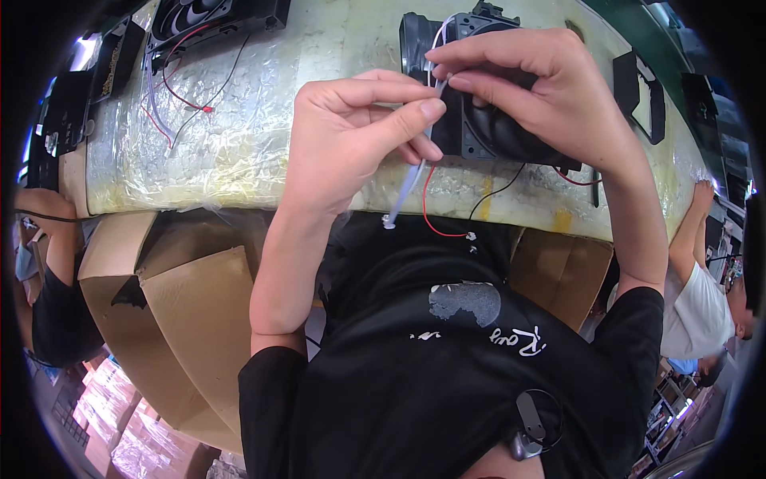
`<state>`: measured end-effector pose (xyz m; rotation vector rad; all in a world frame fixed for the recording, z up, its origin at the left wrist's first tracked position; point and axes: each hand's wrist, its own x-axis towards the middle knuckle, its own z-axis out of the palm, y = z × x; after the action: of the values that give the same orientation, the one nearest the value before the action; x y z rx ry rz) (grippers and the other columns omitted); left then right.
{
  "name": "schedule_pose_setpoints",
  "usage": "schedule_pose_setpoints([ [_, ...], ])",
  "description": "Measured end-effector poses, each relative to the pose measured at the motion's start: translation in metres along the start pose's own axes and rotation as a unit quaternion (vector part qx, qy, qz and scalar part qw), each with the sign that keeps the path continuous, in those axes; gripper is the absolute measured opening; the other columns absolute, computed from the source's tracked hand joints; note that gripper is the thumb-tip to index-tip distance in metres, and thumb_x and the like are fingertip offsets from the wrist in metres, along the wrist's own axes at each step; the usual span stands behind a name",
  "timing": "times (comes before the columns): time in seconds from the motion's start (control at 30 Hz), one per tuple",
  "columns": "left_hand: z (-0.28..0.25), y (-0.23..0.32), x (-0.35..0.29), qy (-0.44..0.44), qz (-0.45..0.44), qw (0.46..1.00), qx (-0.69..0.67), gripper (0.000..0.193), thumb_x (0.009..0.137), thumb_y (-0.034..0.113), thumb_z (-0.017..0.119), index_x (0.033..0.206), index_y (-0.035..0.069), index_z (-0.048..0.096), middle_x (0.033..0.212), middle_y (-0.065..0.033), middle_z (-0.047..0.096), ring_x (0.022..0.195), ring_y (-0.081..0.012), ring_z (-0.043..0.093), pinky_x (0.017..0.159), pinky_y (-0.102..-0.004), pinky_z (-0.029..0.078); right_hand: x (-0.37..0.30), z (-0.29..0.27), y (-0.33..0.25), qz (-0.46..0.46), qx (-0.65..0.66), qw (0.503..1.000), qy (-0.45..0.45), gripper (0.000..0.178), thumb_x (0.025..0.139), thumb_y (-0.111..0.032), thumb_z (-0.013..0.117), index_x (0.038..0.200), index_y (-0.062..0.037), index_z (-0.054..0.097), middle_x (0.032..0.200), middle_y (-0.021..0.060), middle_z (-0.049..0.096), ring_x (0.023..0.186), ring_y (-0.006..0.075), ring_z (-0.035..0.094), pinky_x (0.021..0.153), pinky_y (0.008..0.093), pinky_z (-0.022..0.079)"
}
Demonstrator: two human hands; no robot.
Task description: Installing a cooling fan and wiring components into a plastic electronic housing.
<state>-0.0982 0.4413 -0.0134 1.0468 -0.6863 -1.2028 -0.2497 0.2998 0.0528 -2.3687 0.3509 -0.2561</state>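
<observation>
Hands (339,132) (550,96) pinch cable (408,190) | fan unit (452,124) near table edge (191,195) | room leftward

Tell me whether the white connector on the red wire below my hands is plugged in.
Unplugged: the white connector hangs past the table's front edge, before the black shirt, with only wires visibly joining it.

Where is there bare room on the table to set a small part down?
The film-covered table is bare between the loose wires of the upper-left fan unit and the left hand, and upward between the two fan units. It is crowded at the right fan unit, beneath the right hand, with the pale cable and red wire.
</observation>
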Motion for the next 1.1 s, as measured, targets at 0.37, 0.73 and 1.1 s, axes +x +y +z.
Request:
schedule_pose_setpoints([
  [0.37, 0.000, 0.001, 0.009, 0.007, -0.037, 0.996, -0.081, 0.054, 0.074, -0.008, 0.074, 0.116, -0.010, 0.039, 0.078, -0.0160, 0.066, 0.055, -0.0196, 0.066, 0.048, -0.0247, 0.052, 0.001, -0.001, 0.002, 0.002, 0.036, 0.999, -0.004, 0.029, 0.087, 0.004, 0.063, 0.115, -0.0023, 0.069, 0.091, 0.0064, 0.073, 0.079, 0.0096, 0.067, 0.072, 0.0220, 0.052],
  [0.73, -0.001, 0.001, 0.010, 0.012, -0.040, 0.996, -0.079, 0.054, 0.073, -0.007, 0.075, 0.114, -0.011, 0.040, 0.077, -0.0159, 0.065, 0.055, -0.0203, 0.066, 0.046, -0.0252, 0.051, 0.004, -0.001, 0.001, 0.042, 0.075, 0.996, -0.026, 0.023, 0.087, 0.004, 0.063, 0.109, 0.0006, 0.068, 0.093, 0.0070, 0.070, 0.084, 0.0110, 0.065, 0.077, 0.0232, 0.051],
  [1.1, -0.003, 0.000, 0.010, 0.007, -0.046, 0.994, -0.096, 0.052, 0.073, -0.007, 0.074, 0.112, -0.010, 0.040, 0.077, -0.0151, 0.065, 0.054, -0.0205, 0.066, 0.046, -0.0263, 0.051, 0.019, -0.021, -0.015, 0.113, 0.114, 0.984, -0.081, 0.022, 0.088, -0.003, 0.068, 0.108, 0.0066, 0.066, 0.092, 0.0148, 0.073, 0.083, 0.0126, 0.068, 0.074, 0.0258, 0.055],
])
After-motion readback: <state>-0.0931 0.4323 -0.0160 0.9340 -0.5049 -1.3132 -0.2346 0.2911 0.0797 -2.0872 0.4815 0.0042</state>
